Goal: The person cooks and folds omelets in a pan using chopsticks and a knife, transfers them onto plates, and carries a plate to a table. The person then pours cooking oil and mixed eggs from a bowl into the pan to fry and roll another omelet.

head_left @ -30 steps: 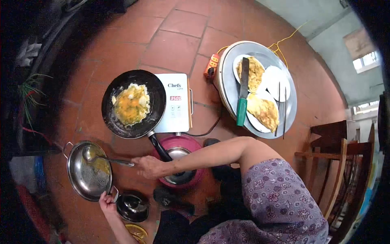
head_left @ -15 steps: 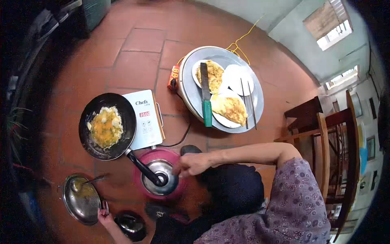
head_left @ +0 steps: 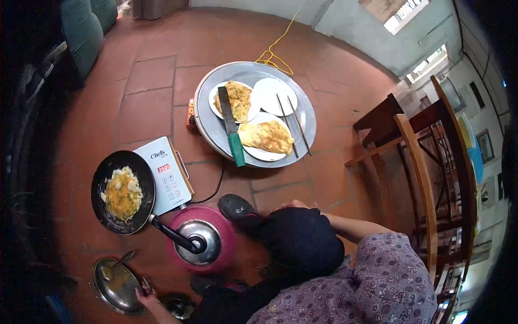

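My left hand (head_left: pixel 148 297) is at the lower left, its fingers closed at the rim of a shallow metal bowl (head_left: pixel 128 297). The bowl is tilted, with a little yellow liquid and a spoon (head_left: pixel 124 258) in it. My right hand (head_left: pixel 295 204) is mostly hidden behind my dark-clothed knee; how its fingers lie is not visible. A black frying pan (head_left: pixel 145 210) holds partly cooked egg (head_left: pixel 123 193) on a white induction cooker (head_left: pixel 164 181) reading 3500. Below the pan's handle stands a pink pot or basin (head_left: pixel 229 237) with a metal lid (head_left: pixel 208 254).
A round metal tray (head_left: pixel 208 127) bears a plate of cooked egg (head_left: pixel 237 97), a folded omelette (head_left: pixel 267 136), a white plate (head_left: pixel 275 94), chopsticks (head_left: pixel 287 124) and a green-handled knife (head_left: pixel 235 146). Wooden furniture (head_left: pixel 415 178) stands right. A yellow cord (head_left: pixel 278 40) lies behind the tray.
My right hand has drawn back from beside the lidded pink vessel to behind my knee. The view has shifted, while my left hand stays at the bowl's rim.
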Demonstrator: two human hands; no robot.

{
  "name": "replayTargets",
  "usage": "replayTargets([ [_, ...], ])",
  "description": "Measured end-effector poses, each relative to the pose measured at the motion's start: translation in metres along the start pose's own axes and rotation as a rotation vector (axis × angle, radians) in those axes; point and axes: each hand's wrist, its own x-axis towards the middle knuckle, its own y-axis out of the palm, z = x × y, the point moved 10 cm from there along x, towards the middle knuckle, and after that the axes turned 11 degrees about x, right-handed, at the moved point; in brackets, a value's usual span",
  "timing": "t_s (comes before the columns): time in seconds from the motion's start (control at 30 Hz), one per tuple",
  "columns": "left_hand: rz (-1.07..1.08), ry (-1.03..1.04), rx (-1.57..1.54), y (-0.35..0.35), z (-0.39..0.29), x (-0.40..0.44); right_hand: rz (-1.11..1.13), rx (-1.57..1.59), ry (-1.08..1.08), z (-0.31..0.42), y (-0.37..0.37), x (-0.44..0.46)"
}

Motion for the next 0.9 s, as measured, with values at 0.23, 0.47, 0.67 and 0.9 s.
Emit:
replayTargets([
  [0.23,0.100,0.259,0.437,0.041,-0.022,-0.063,-0.133,-0.115,0.087,0.028,-0.005,-0.059],
  [0.47,0.192,0.466,0.606,0.097,-0.017,-0.140,-0.174,-0.259,0.199,0.054,-0.015,-0.075],
  [0.67,0.052,0.904,0.789,0.154,-0.065,-0.210,-0.402,-0.221,-0.155,0.116,-0.060,-0.078],
  [0.9,0.528,0.435,0.623,0.339,-0.050,-0.284,-0.603,-0.048,-0.268,0.085,-0.128,-0.063],
])
